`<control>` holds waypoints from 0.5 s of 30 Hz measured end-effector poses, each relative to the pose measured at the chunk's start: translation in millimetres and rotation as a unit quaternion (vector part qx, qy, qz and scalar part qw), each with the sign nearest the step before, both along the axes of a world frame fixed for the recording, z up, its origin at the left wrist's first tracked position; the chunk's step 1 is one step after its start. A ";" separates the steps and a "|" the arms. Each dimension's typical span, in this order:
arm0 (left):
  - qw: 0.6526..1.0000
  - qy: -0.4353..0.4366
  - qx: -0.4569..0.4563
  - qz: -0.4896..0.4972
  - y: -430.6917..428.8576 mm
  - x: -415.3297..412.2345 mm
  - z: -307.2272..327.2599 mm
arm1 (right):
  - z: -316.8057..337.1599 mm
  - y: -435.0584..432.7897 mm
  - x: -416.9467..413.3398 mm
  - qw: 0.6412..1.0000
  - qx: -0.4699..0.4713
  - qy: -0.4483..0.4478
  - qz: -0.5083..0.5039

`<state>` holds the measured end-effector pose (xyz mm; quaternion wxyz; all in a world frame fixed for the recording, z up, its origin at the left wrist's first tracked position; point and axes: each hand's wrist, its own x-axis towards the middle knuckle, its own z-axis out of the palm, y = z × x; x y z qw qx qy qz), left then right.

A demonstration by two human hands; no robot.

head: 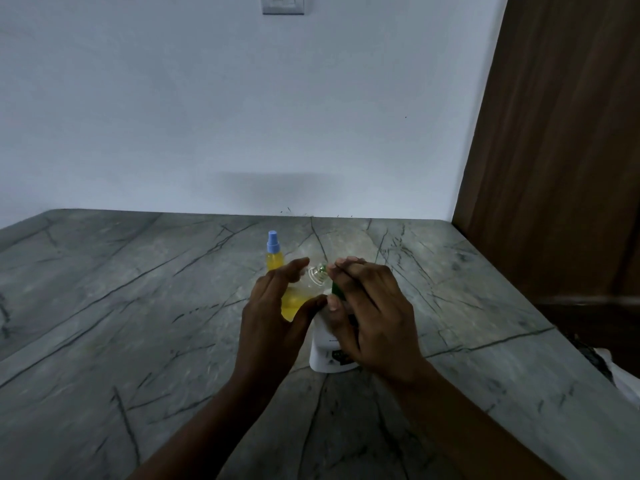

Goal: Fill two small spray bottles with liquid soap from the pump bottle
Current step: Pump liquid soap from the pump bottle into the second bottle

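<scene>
Fingers [293, 267]: left hand [273, 315] grips clear spray bottle [293, 301], right hand [375, 315] pinches green-topped white pump bottle [323, 355].

far bottle [274, 259] yellow, cap [272, 238] blue | held bottle [294, 303] clear, yellow below | pump bottle [323, 355] white — head [335, 289] green | counter [138, 289] grey, dark veins | door [554, 150] brown

Two spray bottles [274, 258] [294, 301], one pump bottle [325, 355], two hands [273, 317] [374, 317]

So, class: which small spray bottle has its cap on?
The blue-topped bottle standing at the back; the tilted bottle in the left hand is open-necked.
</scene>
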<state>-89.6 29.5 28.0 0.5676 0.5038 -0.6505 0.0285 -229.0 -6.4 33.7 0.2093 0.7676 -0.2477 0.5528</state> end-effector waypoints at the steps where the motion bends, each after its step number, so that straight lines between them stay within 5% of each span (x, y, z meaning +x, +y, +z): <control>1: 1.000 0.001 0.000 -0.002 0.1 -0.6 1.0 | 2.3 0.4 -0.5 1.000 -0.002 0.000 -0.001; 15: 1.000 0.011 -0.007 -0.007 1.6 -4.5 7.6 | 11.7 2.8 -2.7 1.000 -0.010 0.000 -0.009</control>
